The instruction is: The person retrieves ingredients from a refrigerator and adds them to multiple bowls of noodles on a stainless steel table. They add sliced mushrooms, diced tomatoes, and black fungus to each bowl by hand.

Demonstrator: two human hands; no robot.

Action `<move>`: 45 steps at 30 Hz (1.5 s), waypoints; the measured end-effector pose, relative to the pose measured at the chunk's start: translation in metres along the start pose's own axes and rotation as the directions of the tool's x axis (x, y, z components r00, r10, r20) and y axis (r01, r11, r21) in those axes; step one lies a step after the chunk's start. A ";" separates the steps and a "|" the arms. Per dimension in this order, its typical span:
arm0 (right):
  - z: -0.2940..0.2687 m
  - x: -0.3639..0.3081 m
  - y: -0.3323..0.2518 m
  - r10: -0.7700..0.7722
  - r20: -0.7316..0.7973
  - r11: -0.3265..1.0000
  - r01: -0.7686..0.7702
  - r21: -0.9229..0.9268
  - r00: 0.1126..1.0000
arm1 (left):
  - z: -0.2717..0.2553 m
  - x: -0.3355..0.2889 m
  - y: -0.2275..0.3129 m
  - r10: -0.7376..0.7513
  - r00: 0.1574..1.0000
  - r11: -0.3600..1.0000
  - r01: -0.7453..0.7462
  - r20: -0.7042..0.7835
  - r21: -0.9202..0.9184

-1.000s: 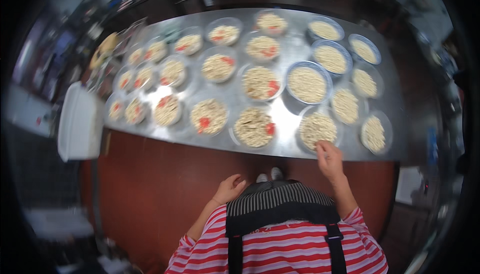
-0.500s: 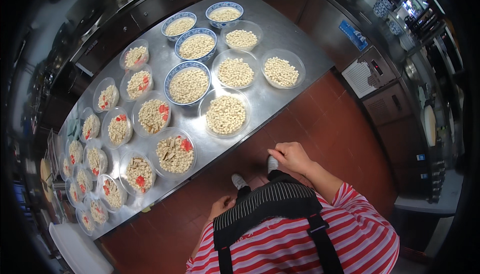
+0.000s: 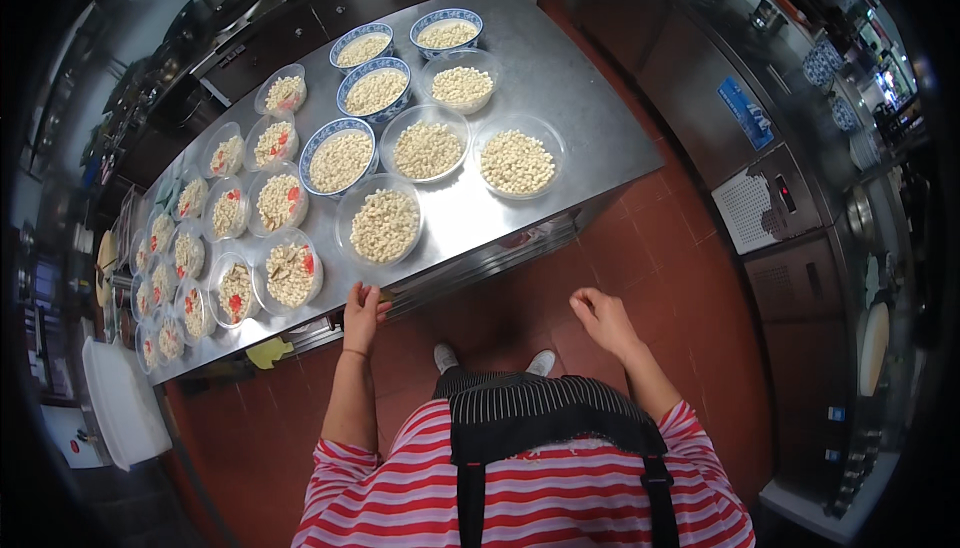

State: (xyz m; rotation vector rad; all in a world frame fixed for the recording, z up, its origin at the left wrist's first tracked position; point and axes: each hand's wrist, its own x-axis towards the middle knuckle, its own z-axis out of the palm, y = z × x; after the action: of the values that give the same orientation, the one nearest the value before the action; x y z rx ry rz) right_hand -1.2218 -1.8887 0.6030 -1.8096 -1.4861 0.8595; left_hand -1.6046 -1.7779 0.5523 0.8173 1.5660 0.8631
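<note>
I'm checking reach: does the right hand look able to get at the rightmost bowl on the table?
Probably yes: nothing visible stands between the right hand and the rightmost bowl on the table, though the hand would have to reach forward.

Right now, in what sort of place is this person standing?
Most likely a commercial kitchen: many filled bowls stand on a large metal table, and metal cabinets line the right side.
</note>
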 end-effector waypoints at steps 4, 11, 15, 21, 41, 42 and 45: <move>-0.021 0.061 0.013 0.142 0.186 0.918 -0.199 0.343 0.972 | 0.029 -0.013 0.009 -0.075 0.995 0.990 0.066 -0.070 -0.121; -0.003 0.180 0.005 0.390 0.156 0.772 -0.415 0.482 0.907 | 0.034 0.022 0.020 -0.200 0.967 0.940 0.145 -0.156 -0.308; 0.025 0.227 0.013 0.498 0.069 0.704 -0.449 0.550 0.865 | 0.029 0.055 0.025 -0.176 0.979 0.928 0.131 -0.102 -0.350; 0.013 0.258 0.024 0.482 0.175 0.589 -0.465 0.661 0.859 | 0.036 0.084 0.027 -0.113 0.987 0.936 0.069 -0.111 -0.344; -0.080 0.444 0.084 0.407 0.147 0.481 -0.348 0.805 0.902 | 0.125 -0.007 0.061 -0.078 0.968 0.779 -0.090 -0.237 -0.621; -0.083 0.454 0.086 0.380 0.174 0.484 -0.355 0.799 0.909 | 0.135 -0.013 0.069 -0.106 0.973 0.806 -0.036 -0.204 -0.590; -0.092 0.480 0.089 0.325 0.211 0.495 -0.356 0.793 0.922 | 0.174 -0.023 0.091 -0.165 0.976 0.829 0.060 -0.141 -0.556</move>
State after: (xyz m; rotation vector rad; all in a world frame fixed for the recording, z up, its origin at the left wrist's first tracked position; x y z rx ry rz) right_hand -1.0249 -1.4361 0.5415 -1.3277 -0.4965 1.4809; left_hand -1.4246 -1.7355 0.6225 0.2282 1.3928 1.2500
